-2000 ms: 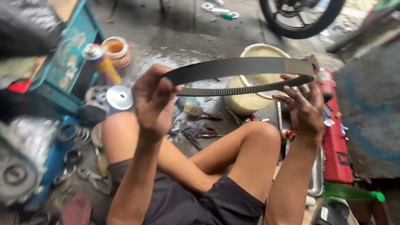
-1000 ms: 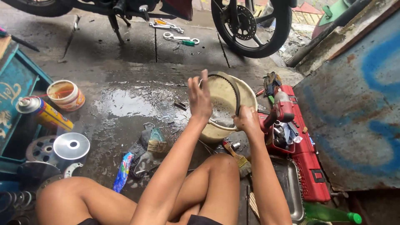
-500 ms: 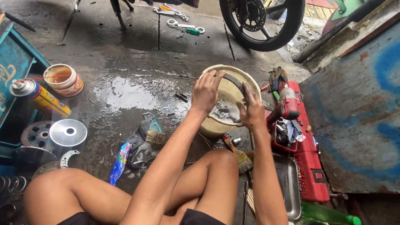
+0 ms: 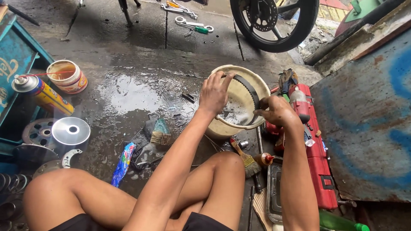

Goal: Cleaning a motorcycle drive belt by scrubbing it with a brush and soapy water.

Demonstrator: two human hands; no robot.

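Observation:
A black toothed drive belt [image 4: 249, 87] lies curved inside a cream plastic basin [image 4: 231, 127] that holds some liquid. My left hand [image 4: 215, 93] grips the belt at the basin's left rim, fingers curled over it. My right hand [image 4: 277, 112], dirty with grease, holds the belt's other end at the basin's right rim. I sit on wet concrete with my bare legs folded in front of me.
A motorcycle wheel [image 4: 274, 21] stands beyond the basin, with wrenches [image 4: 192, 25] on the ground. A red toolbox [image 4: 314, 145] lies to the right. A spray can [image 4: 40, 94], tub [image 4: 66, 77], metal discs [image 4: 70, 130] and brushes [image 4: 246, 158] lie around.
Two seconds ago I held the belt stretched up before me; since then both hands have lowered it into the basin and keep working it there.

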